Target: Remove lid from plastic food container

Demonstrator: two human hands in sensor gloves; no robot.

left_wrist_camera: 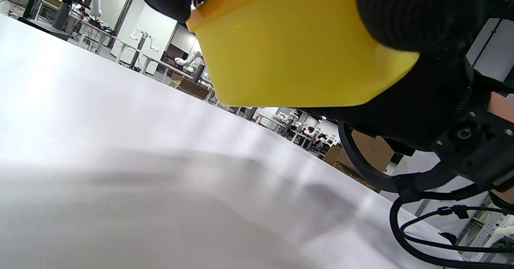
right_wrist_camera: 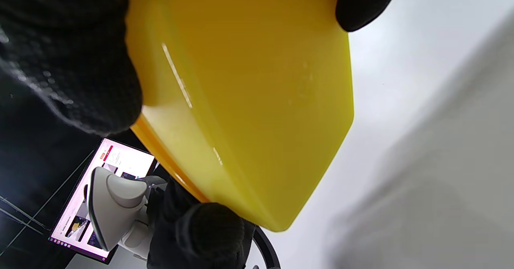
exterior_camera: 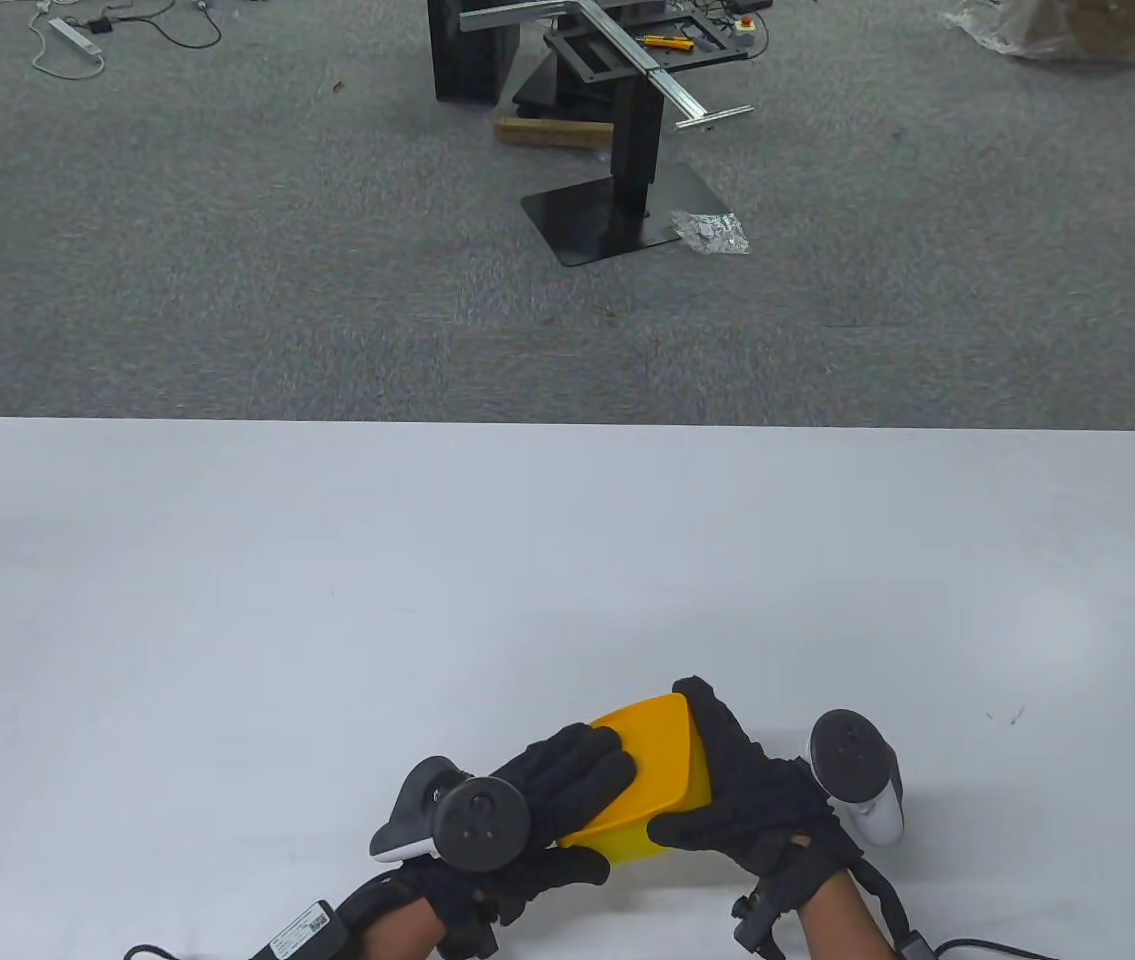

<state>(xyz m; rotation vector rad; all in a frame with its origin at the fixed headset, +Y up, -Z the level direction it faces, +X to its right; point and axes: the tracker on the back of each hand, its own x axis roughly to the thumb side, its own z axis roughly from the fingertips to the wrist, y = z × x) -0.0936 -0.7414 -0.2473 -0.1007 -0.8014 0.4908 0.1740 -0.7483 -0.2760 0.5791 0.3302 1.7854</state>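
White table (exterior_camera: 227, 600), near edge: yellow container (exterior_camera: 662, 775) held clear of the surface, lid (exterior_camera: 655, 745) on. Left hand (exterior_camera: 552, 790) presses fingers on top; right hand (exterior_camera: 742, 790) wraps its right side. Gloves hide the rim seam; grip tightness unclear.

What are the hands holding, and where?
Both hold the yellow container off the table: left hand across its orange lid, right hand around its right side.

Yellow container (exterior_camera: 632, 840), orange lid (exterior_camera: 655, 768) still seated on top, tilted, lifted clear of the white table (exterior_camera: 327, 620) near its front edge, between both gloved hands
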